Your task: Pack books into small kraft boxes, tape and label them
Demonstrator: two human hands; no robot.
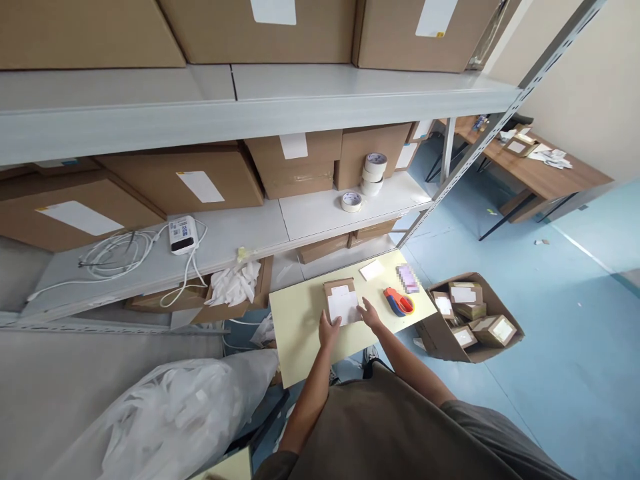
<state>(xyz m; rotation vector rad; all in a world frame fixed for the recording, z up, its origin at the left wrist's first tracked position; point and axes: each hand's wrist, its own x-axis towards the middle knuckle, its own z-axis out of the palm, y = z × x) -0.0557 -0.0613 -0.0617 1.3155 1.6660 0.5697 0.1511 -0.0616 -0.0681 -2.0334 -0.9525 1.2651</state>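
Note:
A small cardboard box (332,289) with white paper labels on top lies on a pale yellow table (295,333). My left hand (329,329) holds the box at its near left corner, fingers along the side and thumb near the front edge. At the right edge of the box, my right hand (369,313) has its fingers spread, the tips close to or touching it. A red and blue tape dispenser (399,302) rests to the right. Behind it are a white card (371,269) and a pinkish item, blurred out (407,278).
A large carton (445,343) holding several small boxes stands on the floor at right. Shelving (260,120) with cartons rises ahead, bearing tape rolls (351,201) and a white power adapter (183,235) with cables. A translucent plastic bag (175,413) bulges at lower left.

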